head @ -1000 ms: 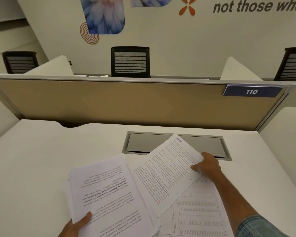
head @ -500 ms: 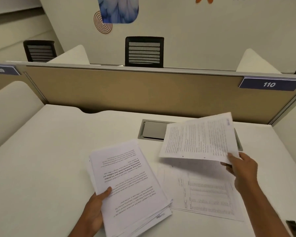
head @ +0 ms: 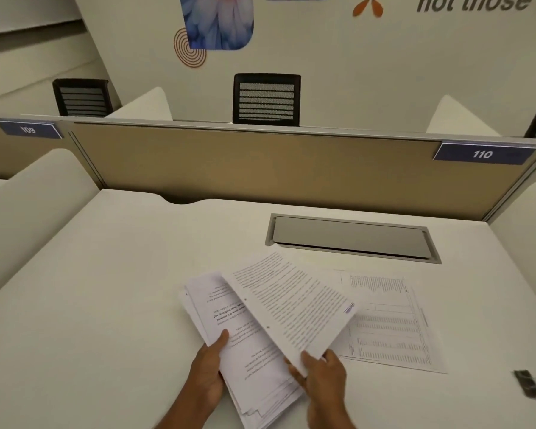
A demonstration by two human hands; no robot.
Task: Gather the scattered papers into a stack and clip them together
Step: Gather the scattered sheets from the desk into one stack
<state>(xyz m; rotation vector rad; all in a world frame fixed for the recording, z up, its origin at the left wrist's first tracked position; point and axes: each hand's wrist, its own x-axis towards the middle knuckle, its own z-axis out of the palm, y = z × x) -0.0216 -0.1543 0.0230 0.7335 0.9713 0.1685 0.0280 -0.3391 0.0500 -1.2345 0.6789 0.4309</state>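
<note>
My left hand (head: 209,371) grips a thick stack of printed papers (head: 229,332) by its left edge, low over the white desk (head: 106,289). My right hand (head: 321,374) pinches the near corner of a single text sheet (head: 294,305), which lies slanted across the top of the stack. One more sheet printed with tables (head: 390,329) lies flat on the desk to the right, apart from the stack. A small black binder clip (head: 528,383), blurred, rests near the desk's right edge.
A grey cable hatch (head: 351,238) is set into the desk behind the papers. A tan divider panel (head: 260,168) closes the back, with white side screens left and right. Black chairs stand beyond it.
My right hand has carried the single text sheet from the right side leftward and down onto the stack in my left hand. The table sheet stayed on the desk.
</note>
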